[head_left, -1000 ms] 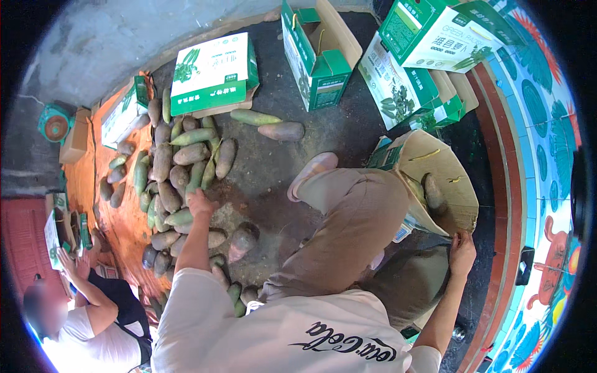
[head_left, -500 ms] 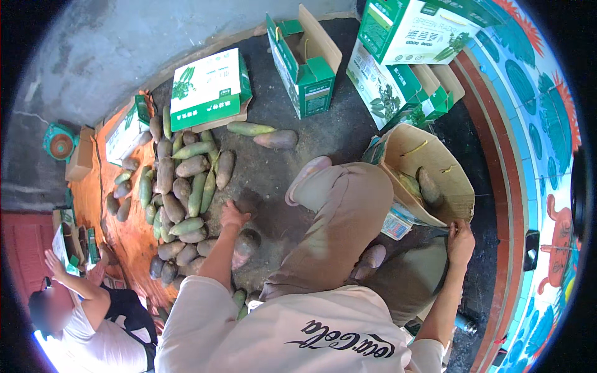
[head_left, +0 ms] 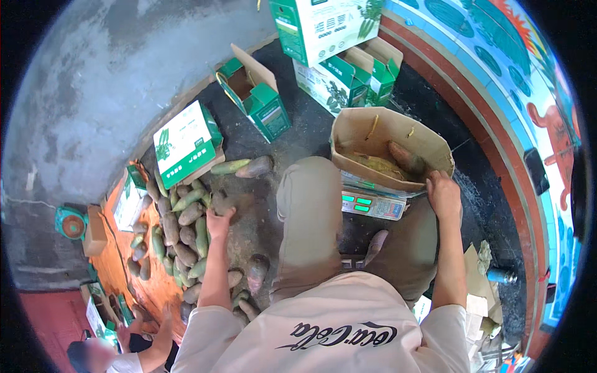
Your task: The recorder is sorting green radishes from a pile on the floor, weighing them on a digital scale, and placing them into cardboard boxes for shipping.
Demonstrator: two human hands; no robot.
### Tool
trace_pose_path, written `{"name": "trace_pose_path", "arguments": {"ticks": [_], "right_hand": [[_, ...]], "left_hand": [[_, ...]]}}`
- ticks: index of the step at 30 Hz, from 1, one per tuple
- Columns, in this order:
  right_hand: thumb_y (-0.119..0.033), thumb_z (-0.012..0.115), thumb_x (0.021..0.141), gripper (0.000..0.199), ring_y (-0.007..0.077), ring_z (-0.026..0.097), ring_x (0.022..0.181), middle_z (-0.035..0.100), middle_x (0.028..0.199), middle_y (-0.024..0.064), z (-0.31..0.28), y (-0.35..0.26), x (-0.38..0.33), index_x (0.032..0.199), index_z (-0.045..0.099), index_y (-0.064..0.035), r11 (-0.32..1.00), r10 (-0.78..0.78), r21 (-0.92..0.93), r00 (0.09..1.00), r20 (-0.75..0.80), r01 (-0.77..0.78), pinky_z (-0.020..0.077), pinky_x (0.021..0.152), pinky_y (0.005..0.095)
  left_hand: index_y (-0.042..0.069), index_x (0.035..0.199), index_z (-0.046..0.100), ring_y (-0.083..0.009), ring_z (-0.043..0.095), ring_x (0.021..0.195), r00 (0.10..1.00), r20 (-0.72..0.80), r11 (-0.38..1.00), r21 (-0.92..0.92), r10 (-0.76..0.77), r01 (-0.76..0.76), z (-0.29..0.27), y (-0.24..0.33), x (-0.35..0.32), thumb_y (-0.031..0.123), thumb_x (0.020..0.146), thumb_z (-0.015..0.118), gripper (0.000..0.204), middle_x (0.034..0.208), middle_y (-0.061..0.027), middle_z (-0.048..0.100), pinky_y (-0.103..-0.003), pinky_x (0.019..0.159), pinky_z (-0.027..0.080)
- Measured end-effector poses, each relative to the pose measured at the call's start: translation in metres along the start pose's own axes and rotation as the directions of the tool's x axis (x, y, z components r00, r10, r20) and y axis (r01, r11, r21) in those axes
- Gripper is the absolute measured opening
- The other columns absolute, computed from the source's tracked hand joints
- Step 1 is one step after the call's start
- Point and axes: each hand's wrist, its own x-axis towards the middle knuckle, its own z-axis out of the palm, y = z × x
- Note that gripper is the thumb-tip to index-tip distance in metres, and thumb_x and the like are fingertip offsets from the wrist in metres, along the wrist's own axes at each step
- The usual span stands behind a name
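The left hand (head_left: 219, 222) was down on the heap of long green-and-brown root vegetables (head_left: 184, 239) spread over the dark floor, fingers spread and curled over one dull brown-green root (head_left: 219, 204) at the heap's near edge; whether they had actually closed on it could not be told from this view. The right hand (head_left: 443, 194) was clamped on the right rim of the open brown cardboard box (head_left: 435, 146), fingers wrapped over the edge. That box sat on a flat weighing scale with a green lit display (head_left: 372, 204), right of the heap, between the person's bent knees, and already held one reddish-brown root (head_left: 405, 158) plus some straw-like bedding. Judging by shape, the roots were stiff, dense and fairly heavy for their size, with rough, earthy skin, so not slippery and unlikely to bruise easily; taking one around its thick middle with a full-hand wrap looked best, since the tapered ends would tip. Beyond the heap lay a closed white-and-green printed carton (head_left: 185, 144) and an open green carton (head_left: 256, 93). Below the heap, at the frame's lower left, another person's hand (head_left: 163, 317) reached toward the same roots.
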Motion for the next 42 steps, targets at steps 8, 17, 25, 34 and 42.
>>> {"name": "trace_pose_path", "arguments": {"ticks": [8, 17, 25, 34, 42], "right_hand": [[-0.021, 0.059, 0.08, 0.016, 0.0285, 0.06, 0.079, 0.058, 0.082, 0.0117, 0.008, -0.003, 0.001, 0.083, 0.054, -0.0057, 0.999, 0.031, -0.025, 0.999, 0.03, -0.03, 0.0491, 0.069, 0.0372], [-0.021, 0.059, 0.079, 0.016, 0.0265, 0.06, 0.078, 0.058, 0.08, 0.0106, 0.007, -0.002, -0.002, 0.081, 0.055, -0.0056, 0.999, 0.022, 0.05, 0.999, -0.038, -0.02, 0.0493, 0.068, 0.037], [-0.021, 0.06, 0.078, 0.016, 0.0264, 0.059, 0.079, 0.057, 0.08, 0.0105, 0.005, 0.0, -0.003, 0.082, 0.055, -0.006, 0.998, 0.014, 0.064, 0.999, -0.033, -0.012, 0.0488, 0.068, 0.037], [-0.021, 0.062, 0.075, 0.018, 0.0259, 0.056, 0.084, 0.057, 0.082, 0.0098, 0.002, 0.002, -0.002, 0.084, 0.058, -0.0063, 0.997, -0.059, 0.041, 0.998, 0.001, 0.059, 0.0471, 0.072, 0.0363], [-0.021, 0.062, 0.076, 0.017, 0.0271, 0.056, 0.083, 0.058, 0.08, 0.0102, 0.002, -0.003, 0.001, 0.081, 0.058, -0.0057, 0.995, -0.093, 0.019, 0.996, -0.01, 0.093, 0.0466, 0.071, 0.0371]], "left_hand": [[-0.002, 0.116, 0.045, -0.0191, 0.053, 0.096, 0.924, 0.112, 0.918, -0.205, 0.365, -0.338, 0.029, 0.245, -0.028, 0.019, 0.066, 0.075, 0.062, 0.106, -0.0129, 0.055, -0.031, 0.084, 0.043], [-0.002, 0.115, 0.049, -0.0201, 0.056, 0.094, 0.63, 0.528, 0.822, -0.359, 0.569, -0.441, 0.159, 0.336, -0.059, 0.024, 0.067, 0.075, 0.06, 0.104, -0.0141, 0.058, -0.03, 0.082, 0.045], [0.002, 0.129, 0.037, -0.0305, 0.053, 0.108, 0.609, 0.425, 0.732, -0.244, 0.67, -0.636, 0.198, 0.302, -0.055, 0.022, 0.074, 0.067, 0.067, 0.118, -0.0222, 0.051, -0.037, 0.088, 0.044], [0.002, 0.107, 0.057, -0.0306, 0.056, 0.1, 0.817, 0.281, 0.833, 0.09, 0.504, -0.546, 0.081, 0.183, -0.027, 0.019, 0.076, 0.063, 0.036, 0.107, -0.0165, 0.058, -0.036, 0.087, 0.042], [0.008, 0.116, 0.053, -0.032, 0.053, 0.105, 0.849, 0.485, 0.573, 0.764, -0.21, -0.295, -0.011, -0.13, -0.035, 0.033, 0.077, 0.061, 0.047, 0.114, -0.018, 0.055, -0.038, 0.091, 0.042]]}}
